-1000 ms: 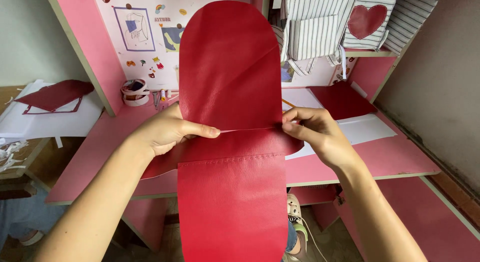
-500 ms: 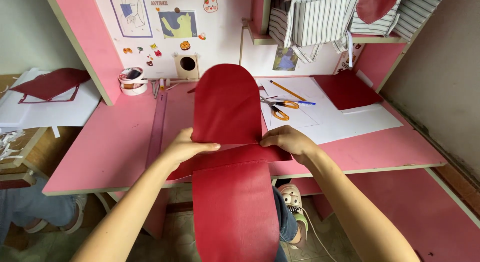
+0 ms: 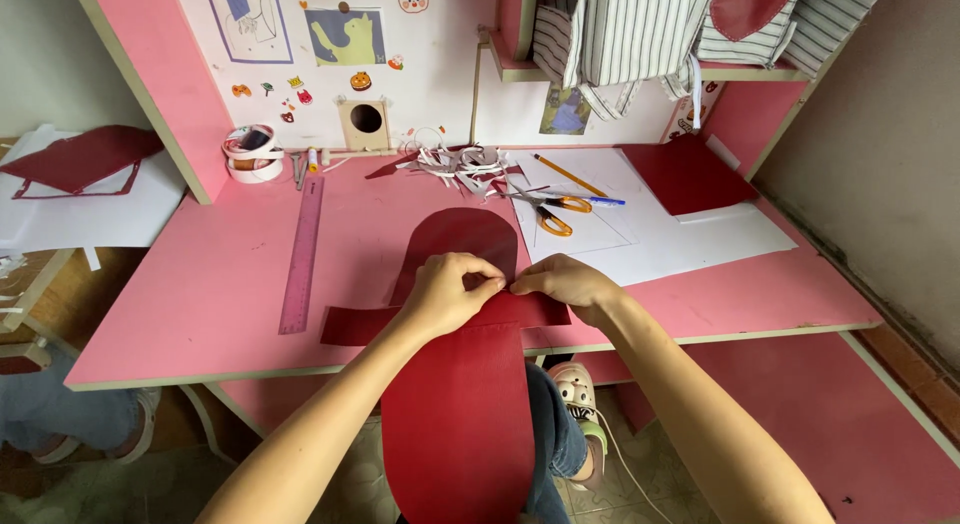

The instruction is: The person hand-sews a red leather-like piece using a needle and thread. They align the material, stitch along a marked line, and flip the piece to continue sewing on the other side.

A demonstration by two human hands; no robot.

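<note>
The pink bench point(image 3: 200, 294) spans the view, with a pinboard panel at its back. On it lies the long red sheet point(image 3: 455, 414), rounded at both ends; its long axis runs straight away from the person, the far end resting flat on the bench and the near end hanging over the front edge toward the lap. A narrower red cross strip point(image 3: 355, 326) lies across the sheet at right angles, just inside the bench edge, its left end projecting toward the pink ruler point(image 3: 302, 256). White paper point(image 3: 690, 244) covers the right side of the bench, carrying a second red piece point(image 3: 685, 174) and orange-handled scissors point(image 3: 550, 212) beside a heap of paper trimmings point(image 3: 455, 166). A tape roll point(image 3: 252, 154) stands at the rear left.

Both hands meet at the crossing of sheet and strip. The left hand point(image 3: 450, 294) is closed in a pinch on the sheet at the strip's upper edge. The right hand point(image 3: 570, 284) is likewise pinched, fingertips almost touching the left's; whether it grips strip, sheet or both appears uncertain
</note>
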